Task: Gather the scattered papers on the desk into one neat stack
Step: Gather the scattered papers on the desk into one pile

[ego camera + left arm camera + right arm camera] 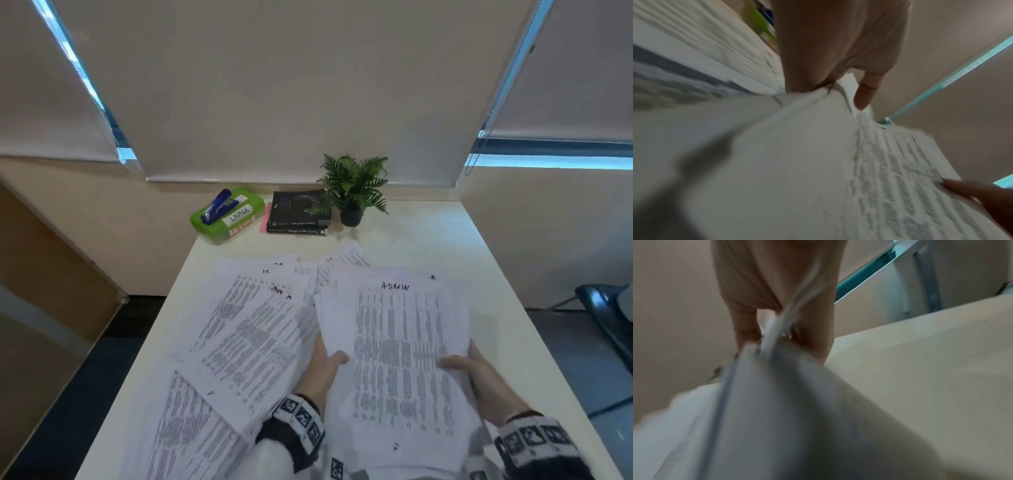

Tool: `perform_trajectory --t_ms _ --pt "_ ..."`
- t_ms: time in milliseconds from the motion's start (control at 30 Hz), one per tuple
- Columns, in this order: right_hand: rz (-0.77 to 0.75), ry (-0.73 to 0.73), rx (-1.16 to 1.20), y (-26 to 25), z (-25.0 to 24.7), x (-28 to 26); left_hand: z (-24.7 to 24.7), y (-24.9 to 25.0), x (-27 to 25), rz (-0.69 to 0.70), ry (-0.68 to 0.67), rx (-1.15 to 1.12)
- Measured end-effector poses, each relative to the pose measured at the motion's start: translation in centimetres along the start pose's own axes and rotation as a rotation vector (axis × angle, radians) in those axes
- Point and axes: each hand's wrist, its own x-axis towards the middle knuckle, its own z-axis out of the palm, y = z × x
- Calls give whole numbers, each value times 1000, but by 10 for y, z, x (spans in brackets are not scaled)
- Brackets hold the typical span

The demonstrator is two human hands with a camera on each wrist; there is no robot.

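A bundle of printed sheets (pixel 397 346), its top page marked "ADMIN", is lifted over the near right of the white desk (pixel 442 240). My left hand (pixel 327 359) pinches its left edge, thumb on top. My right hand (pixel 476 370) pinches its right edge the same way. The left wrist view shows the thumb of my left hand (pixel 863 95) on the bundle (pixel 900 170). Blurred sheets (pixel 777 402) run between thumb and fingers of my right hand (pixel 777 331) in the right wrist view. More printed sheets (pixel 239 339) lie fanned and overlapping on the desk's left and middle.
At the desk's back stand a green box (pixel 236 219) labelled "LARGE" with a blue stapler (pixel 217 205) on it, two dark books (pixel 299 214) and a small potted fern (pixel 352 192). A wall with blinds stands behind. Dark chair parts (pixel 606 308) sit off the right edge.
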Motion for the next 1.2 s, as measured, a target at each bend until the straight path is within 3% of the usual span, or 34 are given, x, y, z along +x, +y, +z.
perform_trajectory --t_ms 167,267,400,500,600,667,733,800,967,1133,1200 --pt "103 130 -112 14 -68 -19 73 -18 11 -112 -192 311" --pt "216 250 -228 27 -91 -24 81 -26 10 -78 -220 384" --pt "225 526 -686 36 -80 -17 36 -21 15 20 -2 433" --pt "24 679 -920 27 -23 -16 -21 -15 22 73 187 499" --pt "-180 399 -880 33 45 -4 -81 -12 34 74 327 629" --pt "-224 191 -690 42 95 4 -117 -11 43 41 423 762" --pt "-147 46 -445 47 143 7 -147 -11 49 -51 484 946" --pt "29 -46 -242 58 178 17 -171 -12 50 -185 459 1086" --pt "244 -90 51 65 228 36 -200 -17 57 -278 319 1167" --pt "192 37 -142 60 244 41 -201 -6 66 -286 325 1116" --pt "194 -28 -104 59 242 37 -203 -1 68 -276 305 1009"
